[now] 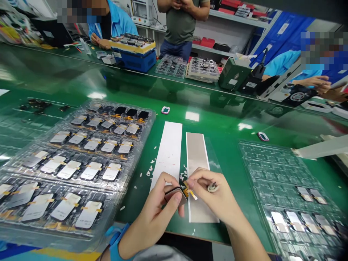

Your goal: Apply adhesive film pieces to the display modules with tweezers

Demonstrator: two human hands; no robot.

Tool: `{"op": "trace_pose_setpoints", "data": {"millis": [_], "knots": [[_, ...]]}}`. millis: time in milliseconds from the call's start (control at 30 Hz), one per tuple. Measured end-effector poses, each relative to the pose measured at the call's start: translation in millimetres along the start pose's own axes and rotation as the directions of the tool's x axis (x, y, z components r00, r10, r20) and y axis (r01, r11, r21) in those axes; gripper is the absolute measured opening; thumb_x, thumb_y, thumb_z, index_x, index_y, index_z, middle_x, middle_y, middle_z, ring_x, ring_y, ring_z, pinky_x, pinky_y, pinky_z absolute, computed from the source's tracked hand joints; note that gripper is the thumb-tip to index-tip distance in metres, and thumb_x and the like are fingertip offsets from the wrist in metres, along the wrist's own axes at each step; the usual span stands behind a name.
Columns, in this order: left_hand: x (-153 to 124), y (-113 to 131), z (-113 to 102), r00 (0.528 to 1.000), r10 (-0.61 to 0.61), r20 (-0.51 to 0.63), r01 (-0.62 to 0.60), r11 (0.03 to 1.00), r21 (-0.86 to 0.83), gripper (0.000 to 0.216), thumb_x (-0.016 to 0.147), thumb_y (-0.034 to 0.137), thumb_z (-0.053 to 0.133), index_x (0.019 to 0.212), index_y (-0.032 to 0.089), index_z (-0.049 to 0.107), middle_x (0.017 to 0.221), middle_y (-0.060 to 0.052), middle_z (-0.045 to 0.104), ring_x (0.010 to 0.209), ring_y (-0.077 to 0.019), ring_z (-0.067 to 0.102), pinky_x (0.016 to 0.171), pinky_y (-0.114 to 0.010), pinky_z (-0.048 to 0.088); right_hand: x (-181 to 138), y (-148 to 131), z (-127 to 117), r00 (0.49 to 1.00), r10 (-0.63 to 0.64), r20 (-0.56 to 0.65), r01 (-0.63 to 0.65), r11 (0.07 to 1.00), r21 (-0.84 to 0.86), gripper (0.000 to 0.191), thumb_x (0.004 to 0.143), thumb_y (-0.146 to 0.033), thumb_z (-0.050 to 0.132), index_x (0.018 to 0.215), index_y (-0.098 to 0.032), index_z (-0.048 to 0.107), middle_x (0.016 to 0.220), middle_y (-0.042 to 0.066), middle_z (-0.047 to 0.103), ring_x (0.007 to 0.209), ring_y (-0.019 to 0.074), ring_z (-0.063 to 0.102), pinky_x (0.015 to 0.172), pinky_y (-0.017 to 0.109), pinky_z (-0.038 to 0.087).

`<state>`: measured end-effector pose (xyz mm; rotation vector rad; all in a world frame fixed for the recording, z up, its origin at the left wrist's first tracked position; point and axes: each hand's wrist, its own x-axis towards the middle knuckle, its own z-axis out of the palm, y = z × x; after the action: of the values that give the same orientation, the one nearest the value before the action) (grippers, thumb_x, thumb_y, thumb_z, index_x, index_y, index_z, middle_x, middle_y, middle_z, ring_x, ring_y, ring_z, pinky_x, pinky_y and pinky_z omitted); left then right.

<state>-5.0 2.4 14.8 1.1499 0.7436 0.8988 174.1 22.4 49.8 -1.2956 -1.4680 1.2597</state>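
Observation:
My left hand (pixel 165 206) holds a small display module (pixel 178 195) with a dark rim between thumb and fingers, above the green bench. An orange flex cable (pixel 192 195) sticks out from the module's right side. My right hand (pixel 212 188) is pinched at this cable, thumb against forefinger. A small pale, rounded object (pixel 212 187) shows in its curled fingers; I cannot make out what it is. Under the hands lie a white paper strip (pixel 171 145) and a beige sheet with white edges (pixel 197 152). Tiny white scraps (pixel 149 171) are scattered beside the paper.
A clear plastic tray (pixel 144 145) of display modules stands at left, another clear tray (pixel 261 174) with several modules at right. Two small watch-like pieces (pixel 165 110) lie farther back. Behind a raised ledge are a blue box (pixel 136 59), component trays (pixel 171 67) and other people.

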Motion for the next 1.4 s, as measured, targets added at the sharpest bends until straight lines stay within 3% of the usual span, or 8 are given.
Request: {"op": "trace_pose_setpoints", "data": {"millis": [100, 267, 400, 600, 867, 1067, 1400], "knots": [[-0.6, -1.3, 1.6, 0.999, 0.040, 0.003, -0.040, 0.998, 0.041, 0.017, 0.104, 0.041, 0.043, 0.102, 0.025, 0.038, 0.066, 0.007, 0.050, 0.054, -0.0080, 0.042, 0.052, -0.020, 0.031, -0.5, -5.6, -0.4, 0.993, 0.025, 0.113, -0.042, 0.988, 0.152, 0.014, 0.081, -0.030, 0.072, 0.073, -0.019, 0.072, 0.067, 0.000, 0.063, 0.061, 0.0097, 0.053, 0.056, 0.022, 0.039], [-0.4, -1.4, 4.1, 0.997, 0.075, -0.032, -0.070, 0.989, 0.130, 0.019, 0.104, 0.042, 0.041, 0.099, 0.024, 0.039, 0.070, 0.006, 0.043, 0.061, -0.0102, 0.041, 0.055, -0.022, 0.032, -2.2, -1.9, 1.6, 0.992, 0.033, 0.123, -0.059, 0.975, 0.214, 0.009, 0.076, -0.027, 0.075, 0.073, -0.018, 0.074, 0.063, -0.001, 0.062, 0.053, 0.0070, 0.046, 0.049, 0.020, 0.033], [-1.2, 0.1, 8.1, 0.998, 0.034, -0.053, -0.025, 0.986, 0.163, 0.020, 0.104, 0.043, 0.038, 0.100, 0.024, 0.037, 0.072, 0.005, 0.041, 0.063, -0.0116, 0.038, 0.057, -0.023, 0.032, -5.3, -0.1, 3.0, 0.996, 0.044, 0.077, -0.053, 0.992, 0.118, 0.012, 0.079, -0.027, 0.069, 0.072, -0.018, 0.072, 0.063, 0.001, 0.062, 0.056, 0.0091, 0.048, 0.051, 0.022, 0.035], [-2.0, 0.7, 12.5, 0.998, 0.006, -0.062, 0.005, 0.984, 0.178, 0.021, 0.104, 0.045, 0.034, 0.101, 0.025, 0.036, 0.072, 0.005, 0.040, 0.063, -0.0129, 0.037, 0.059, -0.025, 0.031, -8.5, -3.9, 2.3, 0.998, -0.057, -0.014, 0.056, 0.996, -0.075, 0.012, 0.081, -0.024, 0.066, 0.072, -0.020, 0.073, 0.061, -0.003, 0.059, 0.054, 0.0081, 0.039, 0.053, 0.023, 0.033], [0.5, 8.5, 11.7, 0.998, 0.037, -0.048, -0.022, 0.962, 0.273, 0.023, 0.104, 0.047, 0.033, 0.101, 0.024, 0.038, 0.076, 0.004, 0.041, 0.065, -0.0136, 0.039, 0.062, -0.026, 0.034, -9.7, -4.3, 0.7, 0.999, -0.044, -0.012, 0.043, 0.997, -0.063, 0.013, 0.082, -0.024, 0.067, 0.071, -0.021, 0.071, 0.061, -0.004, 0.060, 0.054, 0.0075, 0.038, 0.051, 0.022, 0.029], [-1.5, 8.9, 10.2, 0.999, -0.036, -0.001, 0.035, 0.980, 0.194, 0.027, 0.103, 0.051, 0.033, 0.109, 0.025, 0.037, 0.079, 0.003, 0.044, 0.070, -0.0146, 0.041, 0.064, -0.026, 0.034, -10.5, -3.7, 1.3, 0.992, -0.115, -0.059, 0.107, 0.986, -0.127, 0.011, 0.082, -0.024, 0.068, 0.072, -0.021, 0.072, 0.058, -0.005, 0.053, 0.051, 0.0066, 0.033, 0.049, 0.022, 0.027], [4.8, 7.1, 13.3, 0.999, -0.034, 0.006, 0.033, 0.986, 0.165, 0.022, 0.105, 0.045, 0.032, 0.105, 0.024, 0.037, 0.072, 0.005, 0.043, 0.065, -0.0133, 0.038, 0.061, -0.025, 0.032, -13.4, -1.8, -0.6, 0.989, -0.131, -0.062, 0.116, 0.973, -0.199, 0.012, 0.085, -0.024, 0.066, 0.074, -0.022, 0.072, 0.059, -0.005, 0.052, 0.052, 0.0081, 0.034, 0.050, 0.024, 0.028]]}}
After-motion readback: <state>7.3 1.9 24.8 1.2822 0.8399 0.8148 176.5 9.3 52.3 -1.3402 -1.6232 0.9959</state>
